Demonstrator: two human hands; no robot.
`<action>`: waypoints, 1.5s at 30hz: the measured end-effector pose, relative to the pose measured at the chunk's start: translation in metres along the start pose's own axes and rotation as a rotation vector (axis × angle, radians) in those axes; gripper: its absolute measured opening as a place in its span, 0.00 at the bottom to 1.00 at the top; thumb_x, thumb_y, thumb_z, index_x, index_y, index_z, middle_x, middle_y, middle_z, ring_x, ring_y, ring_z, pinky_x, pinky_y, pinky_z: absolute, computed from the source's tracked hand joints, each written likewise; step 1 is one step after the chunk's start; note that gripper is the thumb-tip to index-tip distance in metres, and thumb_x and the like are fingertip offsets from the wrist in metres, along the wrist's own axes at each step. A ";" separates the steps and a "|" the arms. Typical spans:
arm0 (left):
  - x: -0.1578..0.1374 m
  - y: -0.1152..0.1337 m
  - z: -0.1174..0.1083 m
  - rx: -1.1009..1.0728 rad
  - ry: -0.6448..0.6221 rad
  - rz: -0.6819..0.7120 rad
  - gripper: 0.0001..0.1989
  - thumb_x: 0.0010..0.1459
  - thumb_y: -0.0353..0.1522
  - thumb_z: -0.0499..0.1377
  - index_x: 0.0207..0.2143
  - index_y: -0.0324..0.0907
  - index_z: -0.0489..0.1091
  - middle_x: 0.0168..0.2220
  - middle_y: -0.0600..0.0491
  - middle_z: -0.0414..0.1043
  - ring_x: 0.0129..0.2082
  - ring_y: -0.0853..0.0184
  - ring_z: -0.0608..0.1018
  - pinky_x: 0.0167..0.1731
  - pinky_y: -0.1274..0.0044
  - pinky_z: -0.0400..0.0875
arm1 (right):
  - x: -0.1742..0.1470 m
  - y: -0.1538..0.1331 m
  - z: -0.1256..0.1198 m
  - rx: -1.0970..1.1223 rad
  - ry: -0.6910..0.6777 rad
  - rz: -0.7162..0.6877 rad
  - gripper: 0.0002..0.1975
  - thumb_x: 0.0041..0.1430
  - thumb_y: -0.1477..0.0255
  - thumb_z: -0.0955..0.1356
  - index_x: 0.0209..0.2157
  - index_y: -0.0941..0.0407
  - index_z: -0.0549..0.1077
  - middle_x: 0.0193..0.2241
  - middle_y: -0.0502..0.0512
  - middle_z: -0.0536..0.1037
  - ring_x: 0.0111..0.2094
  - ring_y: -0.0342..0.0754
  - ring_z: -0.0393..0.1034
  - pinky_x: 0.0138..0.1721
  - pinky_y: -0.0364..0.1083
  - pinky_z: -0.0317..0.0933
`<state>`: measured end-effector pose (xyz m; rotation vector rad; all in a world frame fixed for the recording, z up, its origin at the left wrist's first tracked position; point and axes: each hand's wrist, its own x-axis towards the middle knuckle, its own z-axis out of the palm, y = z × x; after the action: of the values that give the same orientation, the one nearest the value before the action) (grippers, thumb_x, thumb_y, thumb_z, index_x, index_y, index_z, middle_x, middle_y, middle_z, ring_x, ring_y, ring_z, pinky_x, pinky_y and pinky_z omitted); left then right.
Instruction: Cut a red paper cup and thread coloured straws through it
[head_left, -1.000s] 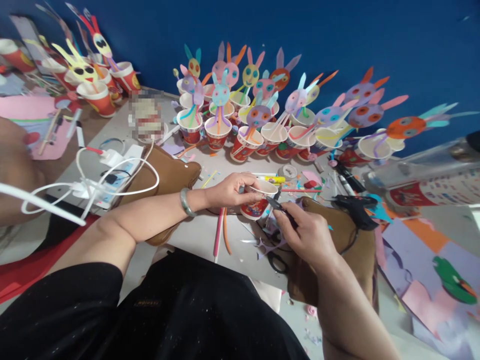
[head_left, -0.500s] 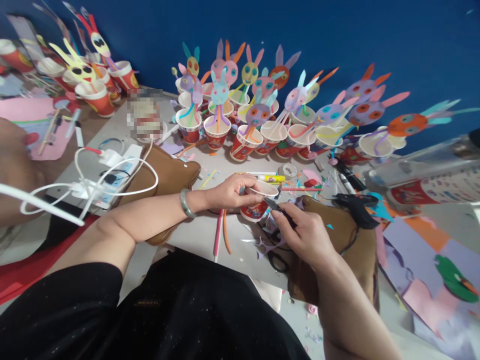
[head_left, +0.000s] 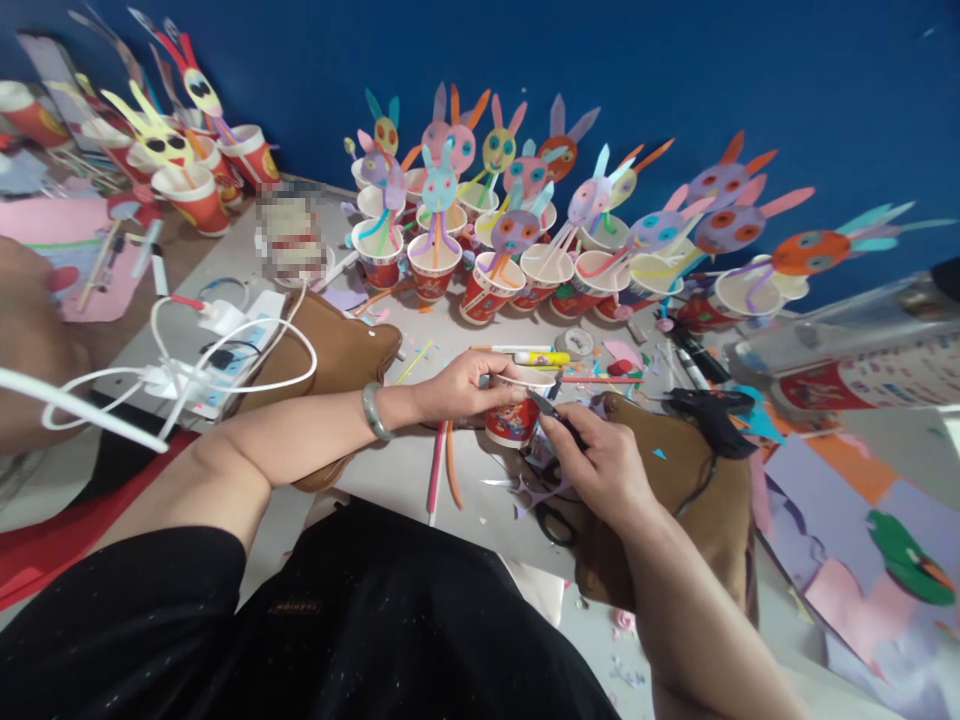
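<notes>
Between the left hand (head_left: 469,383) and the right hand (head_left: 600,450), passage is closed by the held cup (head_left: 511,424) and a dark tool (head_left: 550,407). Beyond them, a narrow lane of table (head_left: 459,325) is left before the far row of cups (head_left: 487,300), broken only by small scraps. The left is hemmed in by a power strip (head_left: 270,305) and brown cushion (head_left: 337,335), the right by a glue gun (head_left: 716,412) and large bottle (head_left: 840,375). Near the person, room is left beside the pink stick (head_left: 435,465).
</notes>
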<state>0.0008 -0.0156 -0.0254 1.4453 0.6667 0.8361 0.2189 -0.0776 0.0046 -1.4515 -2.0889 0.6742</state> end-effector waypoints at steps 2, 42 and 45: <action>0.000 -0.001 0.000 -0.013 0.009 0.006 0.21 0.56 0.46 0.67 0.32 0.35 0.73 0.27 0.54 0.72 0.27 0.74 0.70 0.31 0.80 0.66 | 0.001 0.001 0.002 0.012 0.006 0.011 0.15 0.68 0.61 0.64 0.32 0.56 0.74 0.17 0.47 0.69 0.19 0.42 0.61 0.23 0.41 0.57; -0.012 0.000 0.014 0.550 0.052 0.429 0.15 0.67 0.41 0.59 0.32 0.40 0.76 0.30 0.51 0.77 0.33 0.68 0.76 0.41 0.73 0.66 | -0.008 0.003 0.034 -0.144 0.570 -0.180 0.04 0.58 0.70 0.70 0.35 0.54 0.79 0.23 0.49 0.80 0.20 0.45 0.72 0.24 0.42 0.64; -0.013 0.000 0.013 0.591 0.045 0.420 0.15 0.67 0.41 0.58 0.34 0.41 0.77 0.32 0.51 0.78 0.35 0.67 0.77 0.44 0.72 0.66 | -0.009 0.003 0.034 -0.129 0.520 -0.183 0.04 0.59 0.71 0.69 0.36 0.54 0.76 0.23 0.48 0.79 0.18 0.43 0.68 0.22 0.42 0.61</action>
<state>0.0046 -0.0338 -0.0265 2.1555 0.6860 1.0468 0.2012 -0.0891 -0.0240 -1.3059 -1.8406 0.0740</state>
